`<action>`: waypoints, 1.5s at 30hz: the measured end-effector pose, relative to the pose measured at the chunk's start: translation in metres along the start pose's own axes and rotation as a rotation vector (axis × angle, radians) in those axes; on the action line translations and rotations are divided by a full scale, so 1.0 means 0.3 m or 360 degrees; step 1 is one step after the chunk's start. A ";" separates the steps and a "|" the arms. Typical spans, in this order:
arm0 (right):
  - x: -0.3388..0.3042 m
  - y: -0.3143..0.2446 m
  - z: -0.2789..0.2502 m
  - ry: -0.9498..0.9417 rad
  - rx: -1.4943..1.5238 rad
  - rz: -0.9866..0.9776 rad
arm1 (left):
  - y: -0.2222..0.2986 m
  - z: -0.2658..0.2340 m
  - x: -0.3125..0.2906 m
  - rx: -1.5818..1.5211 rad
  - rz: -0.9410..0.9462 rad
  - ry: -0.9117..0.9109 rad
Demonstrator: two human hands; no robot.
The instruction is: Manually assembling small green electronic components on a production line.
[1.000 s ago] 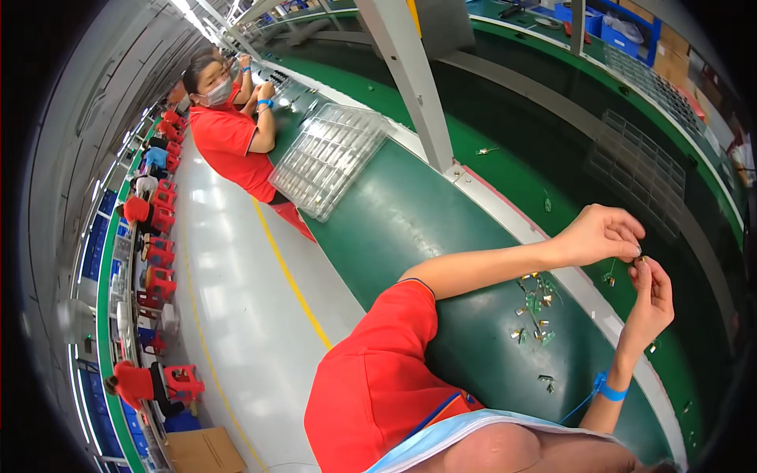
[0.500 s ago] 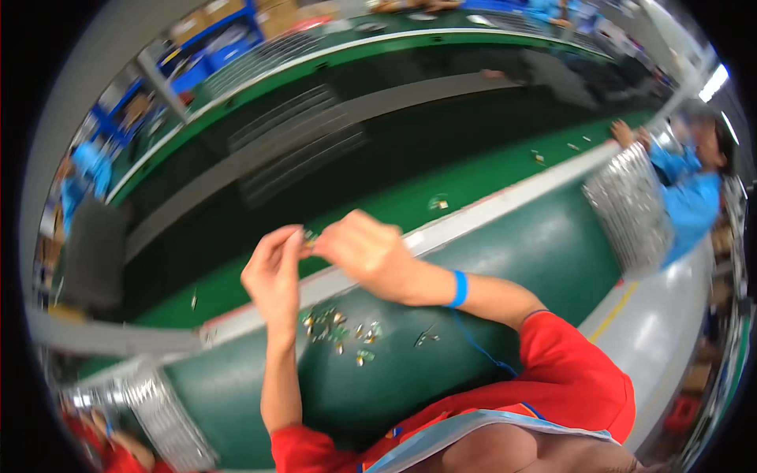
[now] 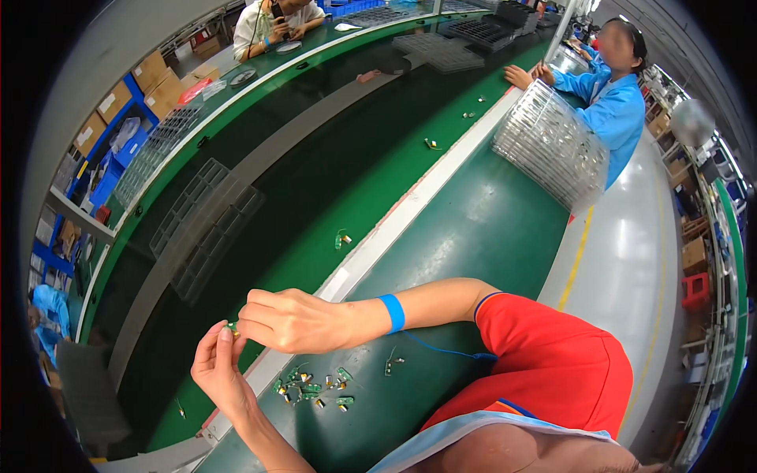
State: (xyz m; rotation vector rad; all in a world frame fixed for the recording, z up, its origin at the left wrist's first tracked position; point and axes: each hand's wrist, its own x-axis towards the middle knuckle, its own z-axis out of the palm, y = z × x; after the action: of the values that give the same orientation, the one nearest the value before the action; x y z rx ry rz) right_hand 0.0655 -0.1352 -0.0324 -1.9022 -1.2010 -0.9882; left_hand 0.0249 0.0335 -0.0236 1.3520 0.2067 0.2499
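My left hand (image 3: 217, 370) and my right hand (image 3: 288, 319) meet over the white edge strip of the green workbench (image 3: 473, 229). Together they pinch one small green part (image 3: 233, 328) between their fingertips. A blue wrist strap (image 3: 392, 312) with a thin blue cord sits on my right wrist. Just below my hands, several small green and gold parts (image 3: 311, 386) lie scattered on the bench. One more small part (image 3: 392, 364) lies apart to the right of that pile.
A green conveyor belt (image 3: 371, 181) runs past the bench, carrying stray small parts (image 3: 341, 238). A stack of clear plastic trays (image 3: 552, 146) stands further along the bench, beside a co-worker in a blue coat (image 3: 611, 102). Another person (image 3: 276, 20) sits across the line. Dark trays (image 3: 201, 225) lie beyond the belt.
The view has swung round sharply, from my left side to my right. My hands stay together at the small part throughout.
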 end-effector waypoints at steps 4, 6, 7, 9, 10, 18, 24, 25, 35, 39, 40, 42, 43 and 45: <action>-0.007 0.009 -0.007 -0.0050 -0.0054 0.0025 | -0.006 0.050 -0.021 0.0277 0.0195 0.0080; 0.002 -0.002 0.009 -0.0004 0.0150 0.0202 | -0.011 0.055 -0.028 0.0426 0.0312 0.0156; 0.006 0.001 0.018 -0.0006 0.0176 0.0200 | -0.020 0.049 -0.026 0.0413 0.0356 0.0170; 0.040 -0.023 0.045 0.0161 0.0475 0.0307 | 0.021 0.021 -0.058 0.0437 0.0316 0.0317; 0.040 -0.026 0.032 0.0107 0.0497 0.0407 | 0.032 0.011 -0.065 0.0428 0.0265 0.0252; 0.077 -0.005 -0.065 -0.0185 0.1042 0.0997 | 0.057 0.032 -0.053 -0.0030 0.0132 -0.0048; 0.074 -0.018 -0.072 -0.0273 0.0815 0.0804 | 0.063 0.032 -0.085 0.0041 0.0286 -0.0095; 0.075 -0.018 -0.075 -0.0263 0.0830 0.0828 | 0.062 0.034 -0.084 0.0033 0.0288 -0.0097; 0.079 -0.015 -0.083 -0.0223 0.0996 0.1064 | 0.062 0.038 -0.088 0.0015 0.0426 -0.0240; 0.074 -0.027 -0.075 -0.0121 0.1100 0.1078 | 0.063 0.047 -0.096 0.0118 0.0540 -0.0185; 0.072 -0.029 -0.073 -0.0097 0.1110 0.1079 | 0.058 0.045 -0.096 0.0121 0.0536 -0.0186; 0.066 -0.025 -0.069 -0.0070 0.0982 0.0893 | 0.048 0.038 -0.095 0.0054 0.0523 -0.0147; 0.063 -0.025 -0.066 -0.0047 0.0849 0.0706 | 0.049 0.040 -0.100 0.0060 0.0523 -0.0148; 0.063 -0.042 -0.056 0.0073 0.0823 0.0674 | 0.045 0.060 -0.107 -0.0019 0.0582 -0.0049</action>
State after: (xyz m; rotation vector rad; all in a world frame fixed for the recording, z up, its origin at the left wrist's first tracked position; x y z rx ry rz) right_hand 0.0551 -0.1368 -0.0062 -1.6071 -0.8652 -0.4367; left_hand -0.0014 0.0100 -0.0067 1.3757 -0.0705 0.5354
